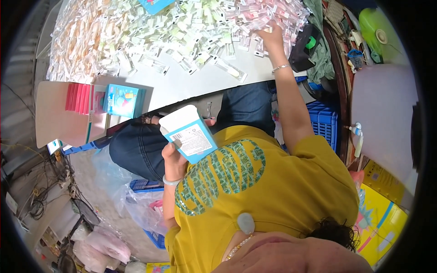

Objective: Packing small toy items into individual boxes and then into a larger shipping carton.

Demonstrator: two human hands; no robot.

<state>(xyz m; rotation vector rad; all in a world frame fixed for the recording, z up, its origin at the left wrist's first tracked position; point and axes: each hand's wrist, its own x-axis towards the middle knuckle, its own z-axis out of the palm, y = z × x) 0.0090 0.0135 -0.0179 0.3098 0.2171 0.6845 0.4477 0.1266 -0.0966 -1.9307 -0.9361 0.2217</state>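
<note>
**Carton Held by Left Hand; Right Hand at Pink Packets**

Head view: The blue-and-white carton is grasped by the left hand above the lap, tilted, with its white flap extended at the upper end. The thumb is pressed on the near side; most of the other fingers are hidden behind the carton, and its interior cannot be seen. The right hand is placed at the near edge of the pink packets. Its fingertips are hard to make out; whether a packet is gripped cannot be told.

A blue pouch is cut off by the upper picture edge. The white table is largely covered by the pink, green and orange packets. At its left corner, a blue box is located beside red packs. A blue crate is partly hidden by the right arm. Tangled cables are seen at the left.
</note>
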